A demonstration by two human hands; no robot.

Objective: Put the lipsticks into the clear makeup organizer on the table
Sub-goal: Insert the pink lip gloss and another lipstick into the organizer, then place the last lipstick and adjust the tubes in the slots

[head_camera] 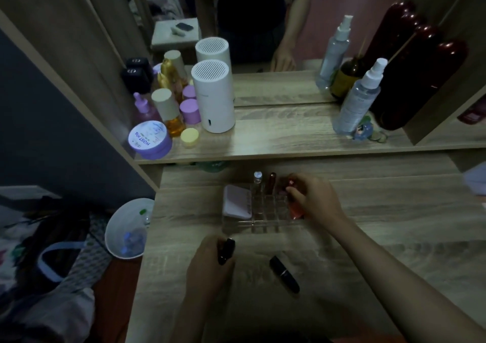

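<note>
Waste bin (126,227): white and round, on the floor at your far left, beside the table edge.
Shelf jars (151,140): a lilac tub, purple-capped pots and amber bottles grouped at the left end of the raised shelf, next to a white ribbed cylinder (213,98).
Your left hand (207,261): low on the table (368,250), just in front of the organizer; your fingers are curled around a dark lipstick (226,248), whose glossy, near-black tube juts up from your grasp.
Clear makeup organizer (263,211): transparent, gridded into small square cells, standing at the table's centre; a pale pink flat case (236,202) fills its left section.
Lipsticks already placed: a clear-capped tube (257,179) and a dark red tube (271,183) stand upright in the back row of cells.
Loose lipstick (284,274): black, cylindrical, lying on its side on the table between your two forearms, near the front of the organizer.
Your right hand (313,198): over the organizer's right end, fingertips pinching a coral-pink tube (295,205) that is tilted at the right-hand cells; whether it sits inside a cell cannot be told.
Spray bottles (360,98): clear, white-topped, on the shelf at your right, beside a dark red bottle (410,79).
</note>
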